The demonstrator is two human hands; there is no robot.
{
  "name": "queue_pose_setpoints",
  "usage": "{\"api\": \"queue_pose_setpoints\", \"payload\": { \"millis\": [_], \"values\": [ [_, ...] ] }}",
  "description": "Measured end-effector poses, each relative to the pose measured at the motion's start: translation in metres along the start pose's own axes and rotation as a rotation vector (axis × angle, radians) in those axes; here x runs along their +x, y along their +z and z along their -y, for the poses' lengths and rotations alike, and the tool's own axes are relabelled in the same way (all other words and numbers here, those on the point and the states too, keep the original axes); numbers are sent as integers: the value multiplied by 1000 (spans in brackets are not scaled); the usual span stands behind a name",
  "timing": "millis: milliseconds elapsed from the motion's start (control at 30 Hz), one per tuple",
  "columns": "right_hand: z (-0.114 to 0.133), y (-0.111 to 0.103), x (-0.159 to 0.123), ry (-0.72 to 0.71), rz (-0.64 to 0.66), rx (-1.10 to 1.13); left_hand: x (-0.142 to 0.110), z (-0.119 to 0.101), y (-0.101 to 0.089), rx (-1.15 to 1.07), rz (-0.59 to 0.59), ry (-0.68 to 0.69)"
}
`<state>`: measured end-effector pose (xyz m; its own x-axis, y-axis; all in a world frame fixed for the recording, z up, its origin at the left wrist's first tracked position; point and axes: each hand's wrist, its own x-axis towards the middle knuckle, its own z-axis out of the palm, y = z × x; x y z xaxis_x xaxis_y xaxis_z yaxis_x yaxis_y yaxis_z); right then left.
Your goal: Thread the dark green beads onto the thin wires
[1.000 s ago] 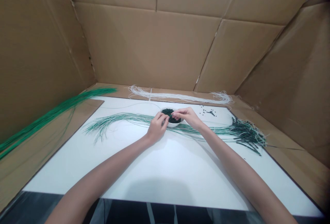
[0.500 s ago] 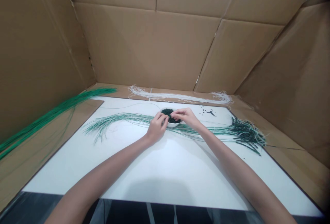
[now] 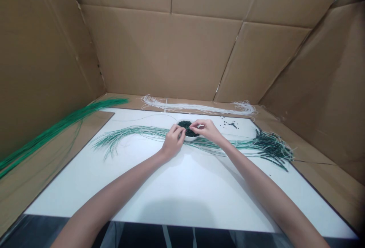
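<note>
A white bowl (image 3: 191, 139) filled with small dark green beads (image 3: 186, 124) stands mid-board. At its left rim my left hand (image 3: 173, 140) is closed in a pinch, with a thin wire (image 3: 148, 116) trailing away leftward from it. Over the right side of the beads, my right hand (image 3: 208, 130) pinches thumb and forefinger together. Whatever sits between those right fingertips is too small to make out. A bundle of green wires (image 3: 139, 129) passes beneath both hands. Dark beaded ends (image 3: 270, 145) lie at the bundle's right end.
Loose beads (image 3: 232, 124) are scattered on the white board (image 3: 182, 187) at the back right. Behind the board lies a bundle of white strands (image 3: 196, 107). A thick green bundle (image 3: 62, 124) rests at the left. Cardboard walls (image 3: 159, 54) enclose the back and sides.
Both hands keep nearly the same place over the bowl. My right thumb and forefinger bow slightly farther apart behind their touching tips.
</note>
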<state>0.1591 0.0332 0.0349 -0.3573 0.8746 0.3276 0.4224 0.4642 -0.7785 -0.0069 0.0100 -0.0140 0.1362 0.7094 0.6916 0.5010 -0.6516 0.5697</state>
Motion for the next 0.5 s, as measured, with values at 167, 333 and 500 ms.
{"api": "queue_pose_setpoints", "payload": {
  "millis": [167, 333, 500],
  "values": [
    [1, -2, 0, -60, 26, -120, 0, 1, 1, 7, -8, -8],
    [0, -1, 1, -105, -1, -209, 1, 1, 0, 8, -19, -28],
    [1, 0, 2, -122, 32, -240, 1, -1, -4, -14, -1, -42]
  ]
}}
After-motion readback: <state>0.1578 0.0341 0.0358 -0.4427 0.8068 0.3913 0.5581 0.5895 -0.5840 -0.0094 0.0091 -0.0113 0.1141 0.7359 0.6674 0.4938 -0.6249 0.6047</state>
